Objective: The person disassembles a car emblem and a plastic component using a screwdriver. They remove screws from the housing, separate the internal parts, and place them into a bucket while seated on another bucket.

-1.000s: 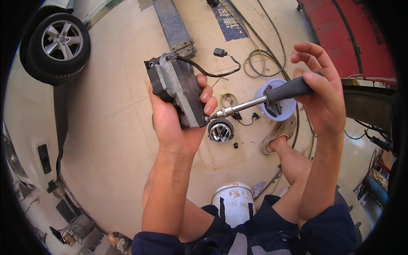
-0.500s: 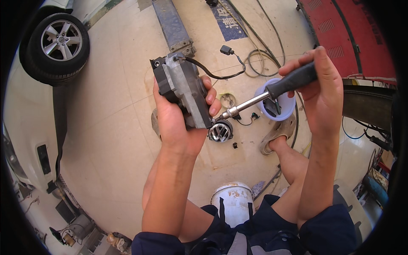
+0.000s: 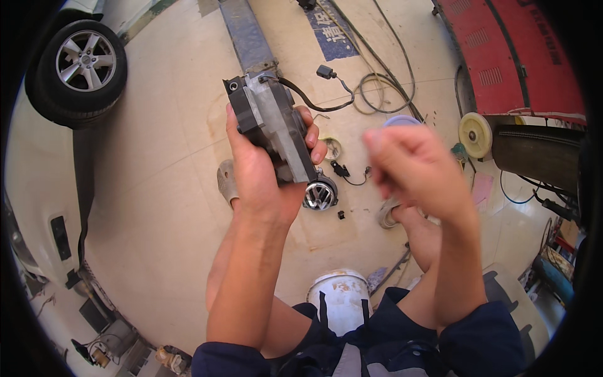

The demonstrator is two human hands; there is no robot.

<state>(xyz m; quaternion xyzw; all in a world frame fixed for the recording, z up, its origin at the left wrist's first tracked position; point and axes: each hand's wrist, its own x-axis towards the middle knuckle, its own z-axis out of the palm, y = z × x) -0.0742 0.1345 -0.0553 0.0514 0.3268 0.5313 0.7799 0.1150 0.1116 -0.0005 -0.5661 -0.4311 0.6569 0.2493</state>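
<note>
In my left hand (image 3: 257, 179) is a boxy grey-and-black car part (image 3: 276, 129) with a metal housing; my palm is under it and the fingers wrap its right side. A black cable (image 3: 301, 96) runs from its top end to a black plug (image 3: 326, 71). My right hand (image 3: 414, 173) is to the right, curled closed and blurred; whatever it may hold is hidden. Behind that hand, the rim of a lilac tub (image 3: 402, 120) shows. Below the car part, a round chrome emblem piece (image 3: 320, 196) lies on the floor. No screwdriver is visible.
A shallow round dish (image 3: 331, 149), a black sensor with a lead (image 3: 340, 169) and a small black clip (image 3: 341, 215) lie on the floor. A white bucket (image 3: 339, 295) stands between my legs. Hoses (image 3: 389, 81), a red cabinet (image 3: 502, 56) and a car wheel (image 3: 85, 63) surround me.
My right hand has pulled away from the car part, moving left and down into a curled pose. The screwdriver it held against the part has gone from sight. My left hand keeps its hold.
</note>
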